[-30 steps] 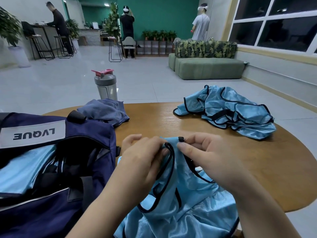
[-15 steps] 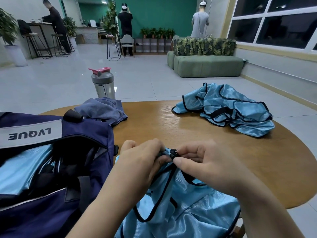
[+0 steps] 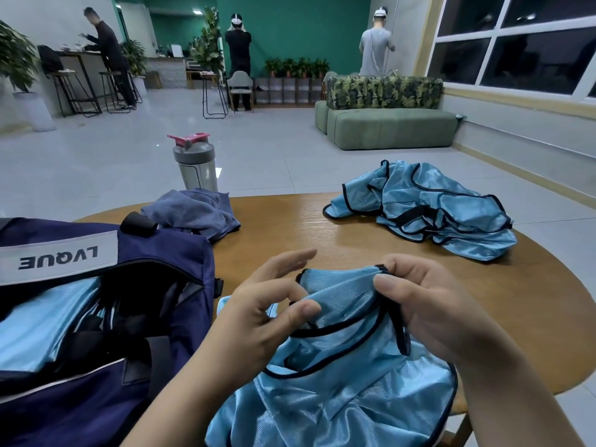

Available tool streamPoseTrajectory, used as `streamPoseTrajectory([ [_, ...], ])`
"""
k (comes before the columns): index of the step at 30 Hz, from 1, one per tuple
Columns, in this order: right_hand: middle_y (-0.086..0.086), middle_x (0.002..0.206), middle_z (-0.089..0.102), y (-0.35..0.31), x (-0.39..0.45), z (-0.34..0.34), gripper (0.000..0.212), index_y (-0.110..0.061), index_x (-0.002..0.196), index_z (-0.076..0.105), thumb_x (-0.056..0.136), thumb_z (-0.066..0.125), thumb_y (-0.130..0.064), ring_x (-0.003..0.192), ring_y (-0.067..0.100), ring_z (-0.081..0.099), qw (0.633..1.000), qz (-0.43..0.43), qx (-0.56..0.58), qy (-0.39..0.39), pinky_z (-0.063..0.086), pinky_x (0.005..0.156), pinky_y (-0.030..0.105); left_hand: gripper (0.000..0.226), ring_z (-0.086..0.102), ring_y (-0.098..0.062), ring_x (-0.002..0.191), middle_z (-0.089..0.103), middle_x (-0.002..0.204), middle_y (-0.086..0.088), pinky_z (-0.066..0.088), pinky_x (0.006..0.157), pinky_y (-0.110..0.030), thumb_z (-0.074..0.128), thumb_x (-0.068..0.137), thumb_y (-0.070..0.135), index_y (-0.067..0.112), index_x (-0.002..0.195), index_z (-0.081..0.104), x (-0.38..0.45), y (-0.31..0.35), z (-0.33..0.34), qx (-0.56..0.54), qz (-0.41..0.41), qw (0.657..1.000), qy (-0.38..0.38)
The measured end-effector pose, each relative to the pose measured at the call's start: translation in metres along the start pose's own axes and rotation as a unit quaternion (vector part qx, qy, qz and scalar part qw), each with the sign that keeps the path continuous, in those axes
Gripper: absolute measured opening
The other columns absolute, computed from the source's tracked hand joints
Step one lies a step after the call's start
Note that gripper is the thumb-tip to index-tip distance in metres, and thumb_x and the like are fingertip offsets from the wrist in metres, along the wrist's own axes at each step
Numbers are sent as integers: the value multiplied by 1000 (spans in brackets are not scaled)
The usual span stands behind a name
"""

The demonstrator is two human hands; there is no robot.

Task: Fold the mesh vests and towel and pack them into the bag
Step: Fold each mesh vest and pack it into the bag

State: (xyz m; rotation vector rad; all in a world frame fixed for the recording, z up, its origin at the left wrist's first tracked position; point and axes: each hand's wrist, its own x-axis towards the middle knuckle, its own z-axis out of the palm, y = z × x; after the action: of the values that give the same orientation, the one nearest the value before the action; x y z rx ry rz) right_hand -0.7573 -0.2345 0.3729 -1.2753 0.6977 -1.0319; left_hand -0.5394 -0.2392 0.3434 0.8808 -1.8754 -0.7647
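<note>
A light blue mesh vest (image 3: 335, 391) with black trim hangs over the near edge of the round wooden table (image 3: 290, 230). My left hand (image 3: 258, 317) pinches its upper edge between thumb and curled fingers, index finger stretched out. My right hand (image 3: 429, 304) grips the vest's other top corner. The navy bag (image 3: 154, 253) stands open at the left with blue vest fabric (image 3: 35, 324) inside. A heap of blue vests (image 3: 429, 208) lies at the table's far right. A crumpled grey-blue towel (image 3: 193, 211) lies behind the bag.
A grey shaker bottle (image 3: 195, 166) with a pink lid stands behind the towel at the table's far edge. Beyond are a tiled floor, a green sofa (image 3: 387, 124), stools and three people standing far off.
My hands have moved apart, spreading the vest's top edge between them. The left index finger has straightened out.
</note>
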Motion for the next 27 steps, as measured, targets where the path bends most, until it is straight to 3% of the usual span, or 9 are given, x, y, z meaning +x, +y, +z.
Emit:
streamPoseTrajectory([
  [2, 16, 73, 65, 1, 0, -2, 42, -11, 71, 69, 51, 90, -42, 61, 21, 63, 1000, 5, 21, -7, 56, 57, 27, 29, 57, -6, 115, 60, 122, 22, 41, 94, -23, 59, 80, 53, 28, 66, 63, 2, 0, 2, -26, -10, 1000, 3],
  [7, 15, 72, 65, 1, -1, -6, 46, -9, 73, 70, 49, 91, -42, 61, 21, 63, 1000, 16, 19, -6, 55, 56, 27, 32, 64, -19, 102, 67, 96, 7, 47, 87, -38, 58, 80, 61, 35, 62, 58, 5, 6, 3, -52, 17, 998, 20],
  [10, 12, 69, 66, 0, -1, -6, 41, -13, 68, 70, 50, 91, -42, 60, 19, 64, 1000, 1, 24, -2, 55, 55, 25, 31, 61, -12, 77, 65, 88, 2, 45, 67, -30, 60, 81, 53, 31, 60, 54, 7, 10, 2, -29, 23, 999, 25],
  [13, 9, 69, 68, -1, -1, -5, 32, -16, 68, 71, 56, 89, -40, 61, 16, 66, 999, -23, 31, -14, 55, 56, 24, 32, 53, -33, 62, 64, 85, 2, 41, 49, -42, 60, 77, 52, 26, 61, 53, 8, 11, 2, -30, -1, 999, 40],
  [19, 5, 69, 68, -2, -2, -4, 27, -19, 67, 71, 59, 86, -39, 62, 13, 66, 998, -50, 34, -6, 54, 57, 20, 26, 57, -38, 56, 62, 77, -4, 46, 50, -45, 56, 80, 52, 27, 74, 59, 7, 8, 2, 34, 9, 997, 65],
  [23, 8, 70, 66, -6, 0, -4, 35, -16, 69, 68, 53, 89, -39, 61, 15, 63, 998, -52, 38, 29, 55, 57, 23, 19, 56, -24, 54, 61, 68, 7, 46, 51, -33, 55, 83, 49, 30, 81, 57, 13, 13, 1, 51, 33, 996, 69],
  [25, 7, 72, 66, -13, 3, -2, 22, -15, 72, 68, 61, 86, -23, 63, 15, 64, 997, -59, 25, 43, 55, 58, 23, 13, 48, -7, 49, 56, 61, 14, 40, 49, -15, 58, 86, 41, 31, 79, 55, 17, 17, -3, 53, 36, 996, 58],
  [27, 3, 74, 67, -23, 10, 1, 18, -12, 83, 63, 68, 67, -3, 64, 14, 63, 996, -57, -8, 62, 54, 59, 21, 10, 49, -2, 53, 56, 64, 17, 38, 52, -10, 57, 86, 32, 31, 77, 52, 23, 20, -10, 91, 37, 994, 41],
])
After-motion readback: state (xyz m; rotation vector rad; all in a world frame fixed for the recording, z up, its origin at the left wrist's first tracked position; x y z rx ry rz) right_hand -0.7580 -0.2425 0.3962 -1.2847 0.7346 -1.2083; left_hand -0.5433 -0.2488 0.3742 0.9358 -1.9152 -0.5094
